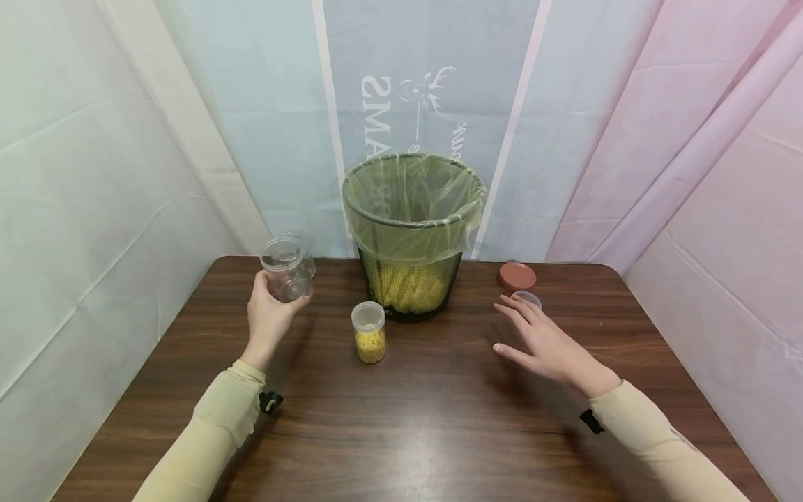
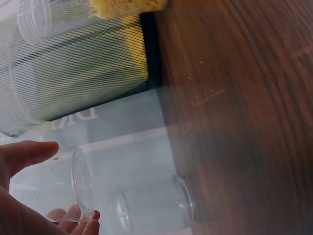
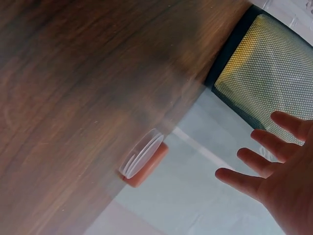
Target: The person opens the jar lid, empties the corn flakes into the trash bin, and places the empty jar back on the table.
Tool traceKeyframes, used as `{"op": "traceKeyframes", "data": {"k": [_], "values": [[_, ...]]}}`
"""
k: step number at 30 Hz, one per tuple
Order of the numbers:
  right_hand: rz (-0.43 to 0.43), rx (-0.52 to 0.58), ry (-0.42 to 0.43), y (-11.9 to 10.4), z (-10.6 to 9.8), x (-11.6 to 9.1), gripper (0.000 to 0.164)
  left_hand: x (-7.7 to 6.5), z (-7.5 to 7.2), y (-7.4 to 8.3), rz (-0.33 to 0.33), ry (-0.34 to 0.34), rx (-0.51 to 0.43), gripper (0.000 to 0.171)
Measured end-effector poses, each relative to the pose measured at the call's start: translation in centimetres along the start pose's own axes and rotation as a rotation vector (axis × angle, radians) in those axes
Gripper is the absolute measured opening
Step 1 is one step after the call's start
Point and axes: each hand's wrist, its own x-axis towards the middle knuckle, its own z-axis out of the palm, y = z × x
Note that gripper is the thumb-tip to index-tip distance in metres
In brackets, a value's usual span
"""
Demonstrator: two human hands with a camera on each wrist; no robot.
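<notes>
My left hand (image 1: 271, 317) grips a clear, lidless plastic jar (image 1: 290, 280), thumb on one side and fingers round the other; a few small specks cling to its wall in the left wrist view. Behind it on the table stands another clear jar (image 2: 154, 205). My right hand (image 1: 544, 343) hovers over the right side of the table with fingers spread, holding nothing. Close to its fingertips are a clear lid (image 1: 529, 300) and a reddish-brown lid (image 1: 517, 276). Between the hands stands a clear jar with yellow crumbly bits (image 1: 370, 341) in its lower half.
A black mesh wastebasket (image 1: 408, 275) with a translucent liner stands at the table's back middle, yellow material in its bottom. Fabric curtains (image 1: 426, 42) close in the back and sides. A few tiny crumbs lie on the brown wooden table (image 1: 401, 418).
</notes>
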Motion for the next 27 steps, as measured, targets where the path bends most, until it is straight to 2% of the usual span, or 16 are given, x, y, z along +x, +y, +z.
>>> {"op": "traceKeyframes", "data": {"k": [16, 21, 27], "values": [[0.039, -0.018, 0.043, 1.4, 0.2, -1.5, 0.070, 1.3, 0.1, -2.8, -0.073, -0.030, 0.086, 0.063], [0.049, -0.008, 0.055, 1.8, 0.1, -1.9, 0.071, 1.7, 0.0, -3.2, -0.108, -0.053, 0.130, 0.066], [0.044, -0.006, 0.061, 2.2, 0.2, -2.0, 0.070, 2.4, 0.3, -3.9, -0.145, -0.049, 0.152, 0.066]]}}
